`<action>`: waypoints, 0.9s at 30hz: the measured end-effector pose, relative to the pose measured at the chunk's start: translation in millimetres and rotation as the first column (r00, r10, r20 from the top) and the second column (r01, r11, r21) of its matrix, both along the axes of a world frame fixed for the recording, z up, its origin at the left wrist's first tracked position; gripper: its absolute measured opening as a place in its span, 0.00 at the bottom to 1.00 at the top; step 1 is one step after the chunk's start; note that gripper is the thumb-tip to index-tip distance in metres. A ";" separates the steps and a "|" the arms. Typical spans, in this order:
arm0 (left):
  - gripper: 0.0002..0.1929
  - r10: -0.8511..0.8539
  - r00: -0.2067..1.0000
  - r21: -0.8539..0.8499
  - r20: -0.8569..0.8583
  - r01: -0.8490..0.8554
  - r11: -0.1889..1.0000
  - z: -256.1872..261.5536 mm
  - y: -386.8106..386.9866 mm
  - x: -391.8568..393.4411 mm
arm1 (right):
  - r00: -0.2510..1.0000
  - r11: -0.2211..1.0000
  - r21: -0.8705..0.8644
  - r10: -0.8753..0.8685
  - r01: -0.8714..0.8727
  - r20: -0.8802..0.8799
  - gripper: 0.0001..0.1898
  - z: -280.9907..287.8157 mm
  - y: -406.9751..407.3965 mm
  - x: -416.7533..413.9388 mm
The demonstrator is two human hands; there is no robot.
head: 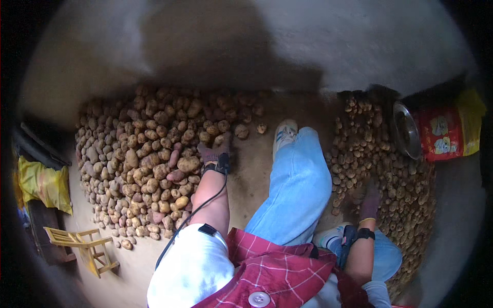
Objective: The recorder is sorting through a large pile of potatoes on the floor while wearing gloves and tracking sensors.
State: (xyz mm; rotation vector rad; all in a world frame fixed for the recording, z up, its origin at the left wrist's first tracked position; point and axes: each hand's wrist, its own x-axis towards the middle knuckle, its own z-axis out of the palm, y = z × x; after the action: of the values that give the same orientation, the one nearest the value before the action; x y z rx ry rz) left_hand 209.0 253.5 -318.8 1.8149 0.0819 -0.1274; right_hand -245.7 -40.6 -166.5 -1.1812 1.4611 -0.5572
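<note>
A broad heap of potatoes (133, 158), mostly tan with some reddish ones, spreads over the floor on the left. My left hand (215, 153), in a knitted glove, reaches down to this heap's right edge. A potato lies by its spread thumb and fingers; whether they grip it is unclear. On the right is a second heap of smaller potatoes (404, 204). My right hand (370, 202), also gloved, is blurred low over that heap's left side, and its fingertips cannot be made out. My jeans-clad legs (296, 184) stand between the heaps.
A small wooden chair (92, 246) stands at lower left, below a yellow plastic bag (43, 184). At the right, a metal basin (413, 134) leans beside a red printed bag (441, 136) and a yellow bag (472, 125). A grey wall (369, 42) rises behind the heaps.
</note>
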 end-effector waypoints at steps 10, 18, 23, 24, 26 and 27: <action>0.40 -0.017 0.906 -0.264 -0.423 -0.106 0.959 63.8 7.9 -44.6 | 0.463 0.753 -0.140 0.236 -0.642 -0.854 0.24 -90.4 -0.7 -95.4; 0.39 -0.171 0.975 0.410 0.138 0.101 0.906 50.7 16.2 -49.8 | 0.290 0.705 0.078 0.387 -0.705 -0.876 0.24 -53.5 30.3 -69.3; 0.37 -0.058 0.976 -0.050 -0.212 0.048 0.998 91.8 10.8 -42.2 | 0.867 0.899 -0.255 0.217 -0.356 -0.449 0.25 -84.2 38.4 -56.6; 0.37 -0.059 0.950 -0.207 -0.307 -0.006 0.978 107.9 4.0 -38.6 | 0.907 0.945 -0.191 0.177 -0.265 -0.383 0.27 -87.8 33.7 -58.0; 0.37 -0.225 0.836 -0.628 -0.500 -0.170 0.760 146.0 -5.0 -16.6 | 0.958 0.990 -0.077 0.092 -0.117 -0.272 0.29 -95.9 28.5 -54.4; 0.36 -0.349 0.747 -0.734 -0.565 -0.262 0.627 159.5 -23.4 -9.1 | 0.951 0.996 -0.028 0.067 -0.079 -0.300 0.29 -97.7 27.6 -64.1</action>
State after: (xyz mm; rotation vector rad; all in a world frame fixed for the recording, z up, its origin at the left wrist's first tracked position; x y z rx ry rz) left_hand 199.9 230.2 -159.3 0.7835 0.4288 -0.7551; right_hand -309.8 -13.0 -264.2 -1.3915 1.6587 -0.3681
